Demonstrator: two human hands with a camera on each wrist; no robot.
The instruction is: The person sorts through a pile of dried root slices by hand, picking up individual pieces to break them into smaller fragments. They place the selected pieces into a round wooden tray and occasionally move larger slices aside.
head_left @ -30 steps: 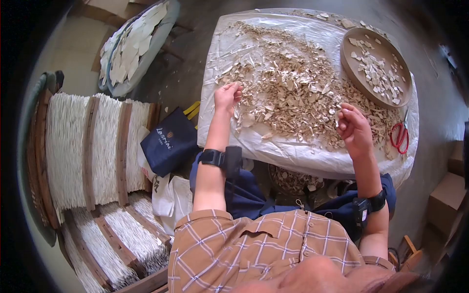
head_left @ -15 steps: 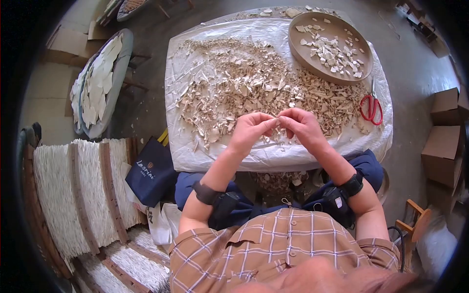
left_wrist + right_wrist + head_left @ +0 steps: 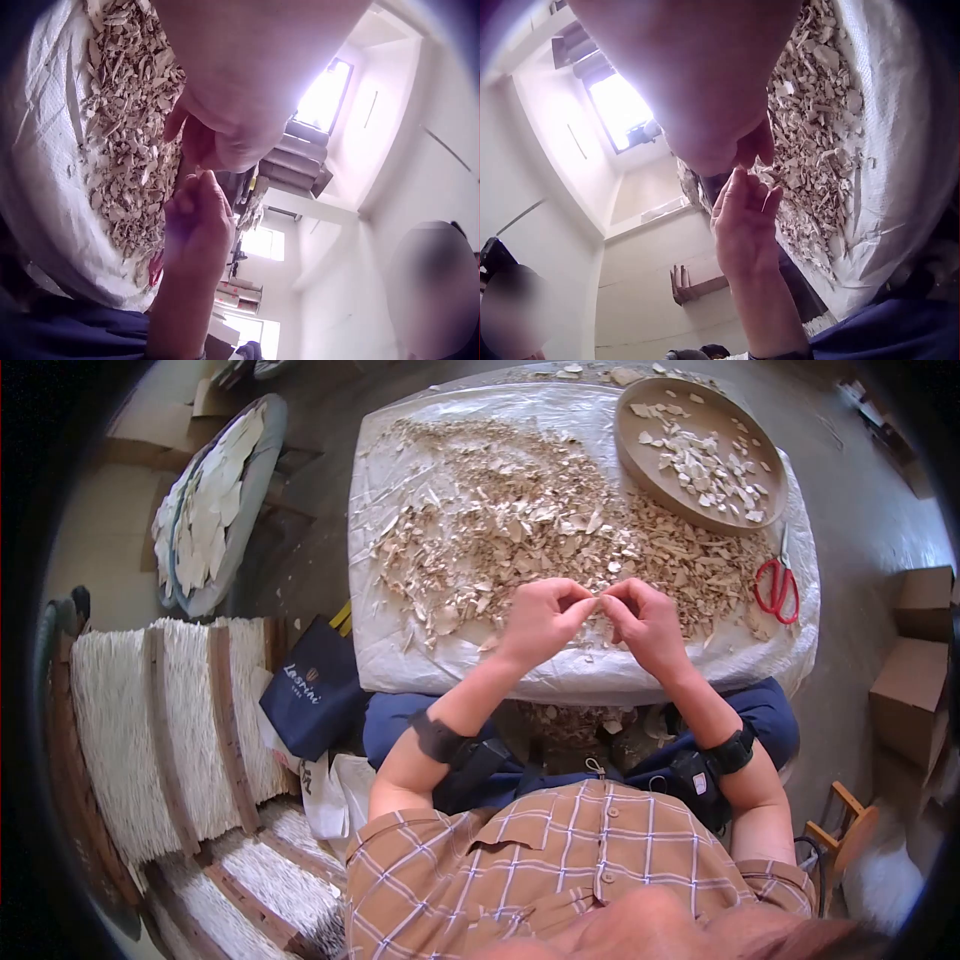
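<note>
Over the near side of the heap, my left hand [image 3: 545, 622] and right hand [image 3: 648, 625] meet tip to tip. Thumb and forefinger of each pinch a small pale chip, mostly hidden by the fingertips. The left wrist view has the right hand [image 3: 199, 232] just below the left one, tips together; the right wrist view mirrors this with the left hand [image 3: 746, 232]. Beneath them a wide heap of pale, dry chips and flakes [image 3: 500, 530] spreads over a white woven sheet [image 3: 400, 660]. A round brown tray [image 3: 640, 470] holding larger pale pieces stands at the far right.
Red-handled scissors [image 3: 776, 590] lie right of the heap. A navy bag [image 3: 312, 685] stands left of the table, beside racks of tightly packed white sheets [image 3: 110, 730]. Farther back, a stand [image 3: 215, 510] carries large pale flakes. Cardboard boxes [image 3: 910, 685] and a wooden stool [image 3: 855, 830] are at the right.
One second ago the hands were apart, the left at the heap's left edge and the right near its right side. They came together half a second ago and stay joined, while the head view shifts slightly.
</note>
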